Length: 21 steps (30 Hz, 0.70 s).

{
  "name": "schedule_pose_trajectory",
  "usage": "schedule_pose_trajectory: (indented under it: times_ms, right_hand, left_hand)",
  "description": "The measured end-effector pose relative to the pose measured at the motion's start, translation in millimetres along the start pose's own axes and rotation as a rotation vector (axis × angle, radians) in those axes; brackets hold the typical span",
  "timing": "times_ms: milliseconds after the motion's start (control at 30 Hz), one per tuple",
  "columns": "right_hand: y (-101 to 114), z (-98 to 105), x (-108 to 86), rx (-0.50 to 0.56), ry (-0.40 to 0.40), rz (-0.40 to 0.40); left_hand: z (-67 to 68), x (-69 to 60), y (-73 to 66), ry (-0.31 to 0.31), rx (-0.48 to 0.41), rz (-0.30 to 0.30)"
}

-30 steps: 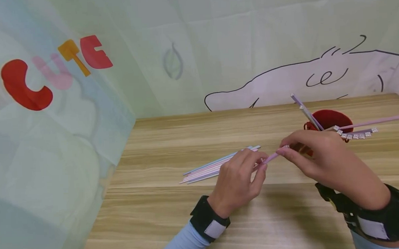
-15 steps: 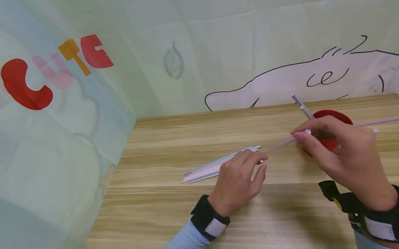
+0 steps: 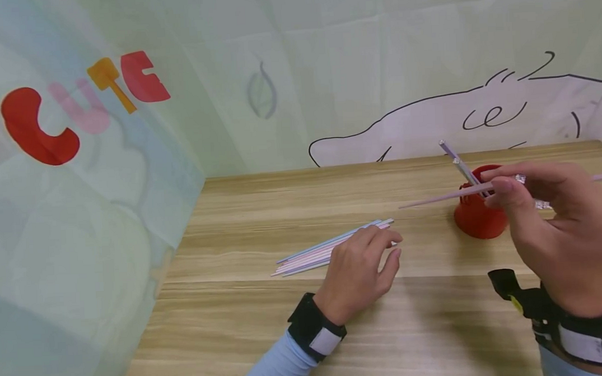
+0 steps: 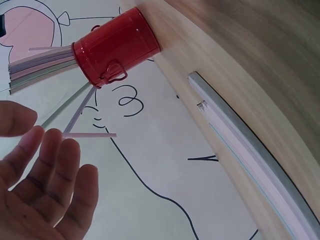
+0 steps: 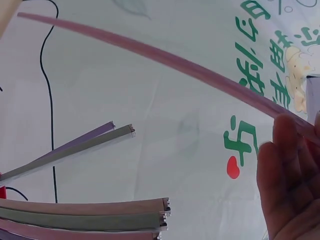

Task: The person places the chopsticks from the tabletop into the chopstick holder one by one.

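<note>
Stick (image 3: 455, 195), pink, was pinched near its glittery end by the right hand (image 3: 569, 215), before the red bucket (image 3: 479, 218) towards the table's (image 3: 211, 326) far right corner, left hand (image 3: 357, 269) lay loosely curled near the stick bundle (image 3: 309, 258), between bucket and left edge.
</note>
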State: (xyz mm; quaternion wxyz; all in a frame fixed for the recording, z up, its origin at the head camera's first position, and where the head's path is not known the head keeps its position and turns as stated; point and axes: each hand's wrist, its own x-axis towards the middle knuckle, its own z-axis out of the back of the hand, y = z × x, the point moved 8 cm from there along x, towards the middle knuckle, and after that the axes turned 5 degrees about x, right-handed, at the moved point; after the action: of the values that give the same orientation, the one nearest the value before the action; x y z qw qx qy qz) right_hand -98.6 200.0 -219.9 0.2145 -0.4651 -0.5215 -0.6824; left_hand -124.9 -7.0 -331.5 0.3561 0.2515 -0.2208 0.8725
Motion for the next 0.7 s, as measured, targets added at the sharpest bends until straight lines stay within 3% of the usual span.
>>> schedule_pose_trajectory:
  times_ms: [367, 700]
  right_hand:
    - [-1.4, 20.8, -0.9, -0.21, -0.14, -0.003]
    - [4.6, 26.0, -0.6, -0.195, -0.21, 0.01]
  left_hand:
    - [-4.8, -0.8, 2.0, 0.021, 0.015, 0.005]
    - [-6.9, -1.9, 2.7, 0.038, 0.017, 0.01]
